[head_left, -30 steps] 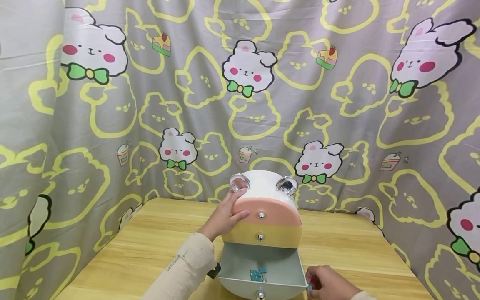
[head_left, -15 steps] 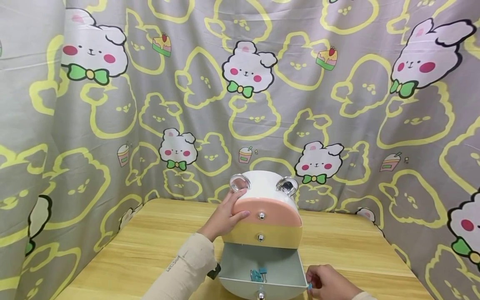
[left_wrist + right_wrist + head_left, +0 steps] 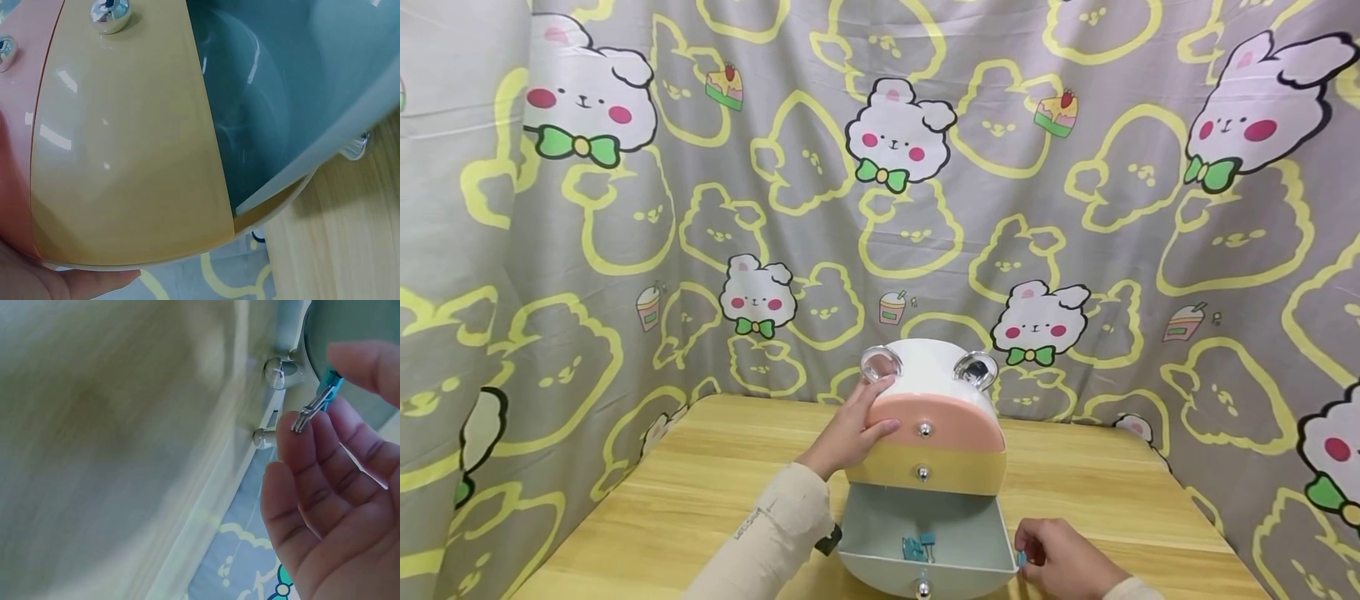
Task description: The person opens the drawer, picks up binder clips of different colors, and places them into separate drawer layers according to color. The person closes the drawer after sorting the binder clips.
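Note:
A small plastic drawer cabinet (image 3: 940, 467) with a white top, two silver ring ears and orange, yellow and pale green drawers stands at the front of the table. My left hand (image 3: 846, 433) rests on its upper left side, thumb lying on the orange front and fingers reaching the white top. The green bottom drawer (image 3: 880, 521) is pulled out, holding several teal binder clips (image 3: 914, 548). Just right of this drawer, my right hand (image 3: 1060, 562) pinches another teal binder clip (image 3: 329, 381) between thumb and fingers; its silver handles show in the right wrist view.
The wood-grain table (image 3: 700, 475) stretches out on both sides of the cabinet. Behind it and at the sides hangs a grey curtain (image 3: 820, 242) with cartoon rabbits. Silver knobs (image 3: 923, 473) stick out from the drawer fronts.
My right hand has risen slightly beside the drawer with its binder clip. The left hand and the cabinet stay in place.

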Available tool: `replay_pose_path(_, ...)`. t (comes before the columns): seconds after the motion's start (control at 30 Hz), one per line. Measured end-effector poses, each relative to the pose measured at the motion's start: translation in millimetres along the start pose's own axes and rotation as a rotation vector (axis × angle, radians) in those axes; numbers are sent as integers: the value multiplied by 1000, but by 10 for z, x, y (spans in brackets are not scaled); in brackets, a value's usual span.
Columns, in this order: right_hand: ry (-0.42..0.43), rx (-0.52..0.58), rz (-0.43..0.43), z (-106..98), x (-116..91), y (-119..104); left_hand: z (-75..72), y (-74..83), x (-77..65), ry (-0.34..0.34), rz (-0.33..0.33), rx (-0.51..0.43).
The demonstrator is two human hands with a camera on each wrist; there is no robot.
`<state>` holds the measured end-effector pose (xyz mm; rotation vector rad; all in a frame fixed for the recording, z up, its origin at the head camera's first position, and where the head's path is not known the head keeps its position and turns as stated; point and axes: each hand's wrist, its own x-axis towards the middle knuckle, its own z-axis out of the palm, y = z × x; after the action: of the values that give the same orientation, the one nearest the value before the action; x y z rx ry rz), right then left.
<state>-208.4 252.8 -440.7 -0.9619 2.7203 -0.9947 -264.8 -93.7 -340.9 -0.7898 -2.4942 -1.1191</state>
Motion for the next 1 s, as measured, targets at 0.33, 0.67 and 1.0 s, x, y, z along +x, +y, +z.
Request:
replay_pose_path(0.33, 56, -19, -60, 4, 15, 36, 2, 6, 6, -4, -3, -7)
replay_pose_path(0.67, 88, -4, -13, -54, 8, -31, 32, -24, 13, 3, -14, 13)
replay_pose_path(1.0, 159, -29, -80, -87, 24, -60, 20, -22, 13, -6, -2, 12)
